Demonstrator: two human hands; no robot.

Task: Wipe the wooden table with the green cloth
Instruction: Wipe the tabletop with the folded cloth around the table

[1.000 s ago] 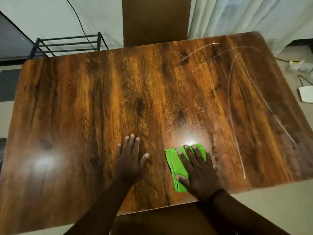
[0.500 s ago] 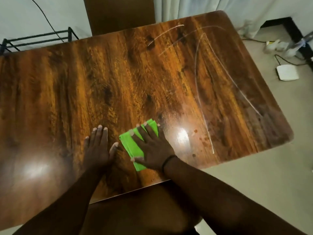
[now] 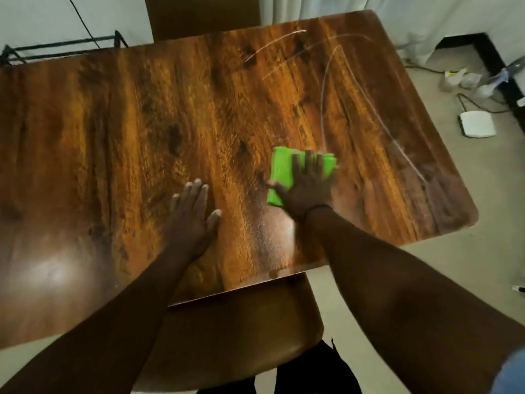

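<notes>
The table (image 3: 119, 132) shows dark, strongly grained wood with a glossy finish that throws back soft patches of light, and thin pale curved lines (image 3: 326, 89) cross its far right part. The green cloth (image 3: 282, 169) is matt, folded fabric; its weave seems smooth, though blur hides it. The chair seat (image 3: 244, 322) is smooth brown wood with a dull sheen. The floor (image 3: 468, 251) looks matt
</notes>
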